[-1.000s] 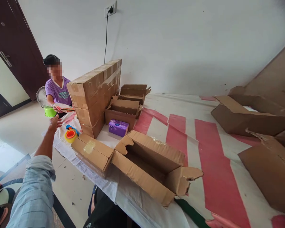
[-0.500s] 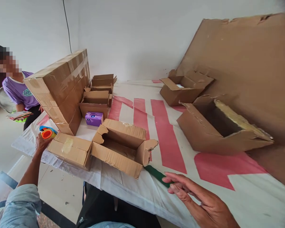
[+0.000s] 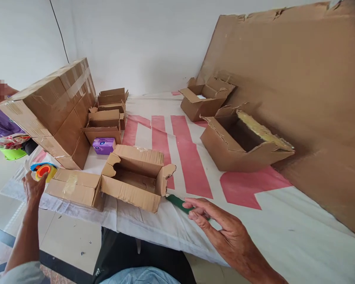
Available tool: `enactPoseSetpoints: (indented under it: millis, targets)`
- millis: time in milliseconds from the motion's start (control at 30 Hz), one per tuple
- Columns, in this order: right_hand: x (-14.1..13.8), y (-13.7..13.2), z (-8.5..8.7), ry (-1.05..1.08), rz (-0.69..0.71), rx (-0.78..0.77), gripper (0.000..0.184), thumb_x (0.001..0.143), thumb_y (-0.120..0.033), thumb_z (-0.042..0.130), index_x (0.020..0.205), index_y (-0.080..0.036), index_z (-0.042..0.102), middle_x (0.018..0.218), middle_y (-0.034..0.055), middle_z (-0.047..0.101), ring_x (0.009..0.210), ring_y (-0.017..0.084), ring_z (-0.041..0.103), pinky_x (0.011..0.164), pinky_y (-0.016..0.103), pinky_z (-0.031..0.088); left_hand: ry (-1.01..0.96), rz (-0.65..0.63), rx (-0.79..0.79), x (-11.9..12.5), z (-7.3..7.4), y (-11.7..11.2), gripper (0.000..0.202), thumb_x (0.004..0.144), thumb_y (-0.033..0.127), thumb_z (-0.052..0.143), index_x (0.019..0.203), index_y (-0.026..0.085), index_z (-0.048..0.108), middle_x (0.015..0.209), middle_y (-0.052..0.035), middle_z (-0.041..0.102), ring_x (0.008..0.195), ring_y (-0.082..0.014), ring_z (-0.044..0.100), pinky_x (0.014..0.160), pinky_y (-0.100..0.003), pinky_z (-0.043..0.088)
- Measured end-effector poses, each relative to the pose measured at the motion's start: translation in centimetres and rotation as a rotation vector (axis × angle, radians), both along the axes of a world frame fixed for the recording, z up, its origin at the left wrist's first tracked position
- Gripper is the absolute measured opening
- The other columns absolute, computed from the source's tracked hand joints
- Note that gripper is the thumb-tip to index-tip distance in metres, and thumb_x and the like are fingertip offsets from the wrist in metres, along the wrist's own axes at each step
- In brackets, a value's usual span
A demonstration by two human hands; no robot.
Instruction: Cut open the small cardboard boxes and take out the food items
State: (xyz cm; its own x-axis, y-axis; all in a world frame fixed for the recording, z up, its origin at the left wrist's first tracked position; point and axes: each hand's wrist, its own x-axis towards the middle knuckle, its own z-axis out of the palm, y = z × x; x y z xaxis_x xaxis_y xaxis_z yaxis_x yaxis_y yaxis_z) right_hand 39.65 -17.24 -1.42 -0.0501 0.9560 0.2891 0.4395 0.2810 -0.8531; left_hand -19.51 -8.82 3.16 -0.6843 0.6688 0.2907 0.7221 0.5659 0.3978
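Observation:
My left hand [image 3: 32, 186] reaches to the table's left edge and is closed on an orange, yellow and blue tape dispenser [image 3: 44, 170]. The dispenser sits just left of a closed, taped cardboard box [image 3: 73, 187]. Beside that box lies an open, empty cardboard box [image 3: 136, 179] with torn flaps. My right hand [image 3: 215, 225] hovers low over the white and red table cloth [image 3: 284, 232] with its fingers spread and nothing in them. Its fingertips are over a dark green stripe [image 3: 177, 202] near the open box's right corner.
A stack of taped boxes [image 3: 50, 110] stands at the left, with a small purple box [image 3: 103, 145] and two open boxes [image 3: 103, 123] beside it. Two torn open boxes [image 3: 242, 140] lie at the right before a large leaning cardboard sheet [image 3: 298, 90]. A co-worker [image 3: 0, 122] with a green bowl [image 3: 10, 154] is at far left.
The view has swung right. My left hand drew back from the co-worker and closed on the tape dispenser. My right hand came into view over the cloth and moved slightly left.

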Motion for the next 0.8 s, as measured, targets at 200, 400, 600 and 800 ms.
enactPoseSetpoints:
  millis: [200, 400, 600, 800]
  targets:
    - [-2.0, 1.4, -0.2, 0.002, -0.130, -0.036, 0.052, 0.097, -0.060, 0.064, 0.133, -0.022, 0.067, 0.103, 0.0097, 0.079, 0.079, 0.022, 0.073, 0.069, 0.035, 0.063, -0.030, -0.474, 0.246, 9.2, 3.7, -2.8, 0.048, 0.086, 0.059, 0.065, 0.118, 0.023, 0.071, 0.121, -0.0076, 0.074, 0.114, -0.0326, 0.071, 0.095, -0.046, 0.063]
    - [-5.6, 4.1, -0.7, -0.004, -0.186, -0.030, 0.069, 0.094, -0.065, 0.064, 0.145, -0.020, 0.055, 0.122, 0.0157, 0.076, 0.090, 0.028, 0.075, 0.075, 0.043, 0.061, 0.038, -0.943, -0.039, 18.2, 5.5, -1.8, 0.038, 0.097, 0.054, 0.061, 0.118, 0.026, 0.074, 0.130, -0.0095, 0.074, 0.123, -0.0325, 0.069, 0.103, -0.047, 0.059]
    - [-6.5, 5.7, -0.4, 0.024, -0.204, -0.036, 0.060, 0.095, -0.062, 0.061, 0.137, -0.019, 0.061, 0.108, 0.0124, 0.079, 0.082, 0.027, 0.074, 0.076, 0.044, 0.061, 0.331, -1.044, -0.418, 24.3, 4.4, -0.5, 0.034, 0.106, 0.046, 0.056, 0.132, 0.027, 0.066, 0.123, -0.0125, 0.071, 0.106, -0.0334, 0.073, 0.097, -0.049, 0.056]
    - [-3.8, 5.6, 0.4, 0.068, -0.151, -0.046, 0.050, 0.098, -0.054, 0.056, 0.130, -0.017, 0.069, 0.103, 0.0115, 0.078, 0.086, 0.025, 0.074, 0.075, 0.038, 0.061, 0.388, -1.039, -0.404, 25.1, 3.4, -1.2, 0.040, 0.098, 0.043, 0.069, 0.135, 0.030, 0.062, 0.115, -0.0095, 0.067, 0.103, -0.0320, 0.071, 0.095, -0.048, 0.054]
